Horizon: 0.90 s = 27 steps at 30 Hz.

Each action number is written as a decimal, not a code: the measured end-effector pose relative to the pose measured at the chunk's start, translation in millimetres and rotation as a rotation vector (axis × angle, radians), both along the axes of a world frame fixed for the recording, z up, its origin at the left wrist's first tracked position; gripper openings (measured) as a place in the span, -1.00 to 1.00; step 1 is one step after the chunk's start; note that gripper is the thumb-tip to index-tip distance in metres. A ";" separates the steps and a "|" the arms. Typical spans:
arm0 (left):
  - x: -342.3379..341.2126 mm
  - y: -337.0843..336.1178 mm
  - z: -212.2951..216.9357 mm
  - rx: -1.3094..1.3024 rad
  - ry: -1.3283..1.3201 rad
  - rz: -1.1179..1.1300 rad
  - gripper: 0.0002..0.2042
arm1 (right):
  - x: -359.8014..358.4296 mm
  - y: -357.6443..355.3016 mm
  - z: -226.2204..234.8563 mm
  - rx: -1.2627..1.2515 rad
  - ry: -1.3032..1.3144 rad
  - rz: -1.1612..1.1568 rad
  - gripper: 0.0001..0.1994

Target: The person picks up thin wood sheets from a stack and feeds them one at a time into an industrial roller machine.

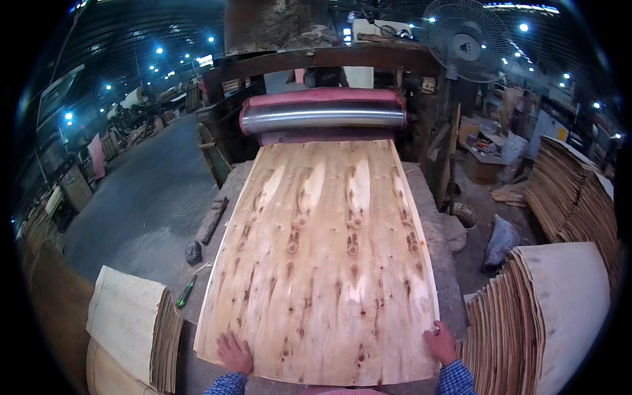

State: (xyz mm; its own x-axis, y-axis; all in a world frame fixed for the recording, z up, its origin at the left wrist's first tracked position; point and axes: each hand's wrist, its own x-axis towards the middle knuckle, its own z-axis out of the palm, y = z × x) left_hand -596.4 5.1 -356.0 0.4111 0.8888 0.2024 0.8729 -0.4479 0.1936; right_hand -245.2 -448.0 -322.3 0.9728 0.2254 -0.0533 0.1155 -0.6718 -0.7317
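Note:
A large thin sheet of knotty wood veneer [322, 257] lies flat on a grey machine table [440, 243], its far end under a steel and red roller [322, 117]. My left hand [234, 353] presses flat on the sheet's near left corner. At the near right edge my right hand [441, 343] rests on the sheet with its fingers spread. Both sleeves are blue checked. Neither hand grips anything.
Stacks of veneer sheets stand at the right [546, 309], far right [579, 197] and lower left [131, 329]. A green-handled screwdriver [186, 291] and a dark wooden bar [212, 220] lie at the table's left edge. A fan [466, 38] stands behind the roller.

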 end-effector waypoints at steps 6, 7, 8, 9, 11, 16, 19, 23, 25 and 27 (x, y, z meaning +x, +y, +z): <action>-18.9 -71.4 -19.8 0.108 0.051 -0.059 -0.37 | 19.0 10.6 39.1 0.684 0.728 0.062 -0.66; -24.1 -88.2 -4.7 0.089 0.074 -0.092 -0.35 | 23.6 13.0 37.9 0.697 0.752 0.090 -0.66; -26.9 -98.4 5.1 0.070 0.097 -0.126 -0.32 | 27.2 15.1 39.7 0.709 0.775 0.116 -0.65; -35.1 -104.5 5.1 0.042 -0.044 -0.123 -0.31 | 28.4 19.3 49.5 0.691 0.763 0.169 -0.66; -57.8 -119.0 -9.5 -0.027 -0.328 -0.124 -0.31 | 29.3 25.3 84.8 0.644 0.735 0.262 -0.66; -49.4 -151.0 11.3 -1.565 -1.560 0.381 -0.43 | 32.8 31.7 154.6 0.994 0.743 0.366 -0.64; 19.3 -155.6 92.6 -1.594 -2.121 -0.025 -0.46 | 42.3 14.9 142.6 1.027 0.775 0.345 -0.64; 56.8 -126.5 46.4 -1.569 -1.586 0.001 -0.52 | 49.2 -15.6 32.7 0.946 0.780 0.111 -0.66; 60.0 -121.8 18.5 -1.502 -1.599 0.087 -0.56 | 34.0 -13.1 -19.1 0.701 0.648 -0.003 -0.67; 48.1 -114.5 -9.3 -1.449 -1.590 0.117 -0.57 | 18.2 -6.6 -41.0 0.562 0.556 0.011 -0.67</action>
